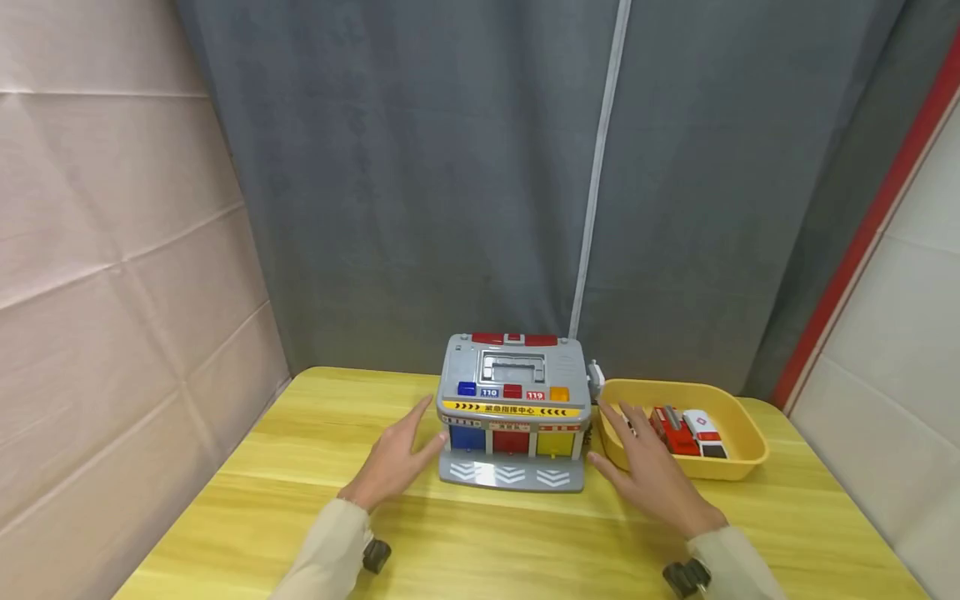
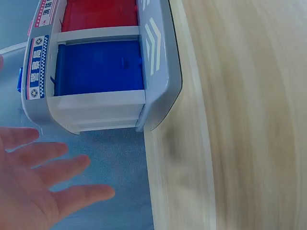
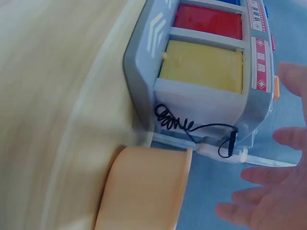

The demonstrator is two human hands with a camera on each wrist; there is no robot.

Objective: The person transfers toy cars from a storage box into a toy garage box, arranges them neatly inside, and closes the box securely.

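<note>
A grey toy emergency station (image 1: 513,409) stands upright on the table, with a blue door (image 2: 98,67), a red door (image 1: 511,442) and a yellow door (image 3: 201,66) facing me. My left hand (image 1: 393,462) is at its left side, fingers spread. In the left wrist view a gap shows between those fingers and the station. On the other side, my right hand (image 1: 652,471) hovers over the near left rim of a yellow basket, fingers extended and holding nothing. A black coiled cord (image 3: 172,120) hangs on the station's right wall.
Inside the yellow basket (image 1: 752,457), right of the station, lie a red toy truck (image 1: 673,432) and a white toy vehicle (image 1: 702,425). The wooden table (image 1: 480,533) ends at a grey curtain (image 1: 420,208). Pale cloth walls (image 1: 112,333) flank both sides.
</note>
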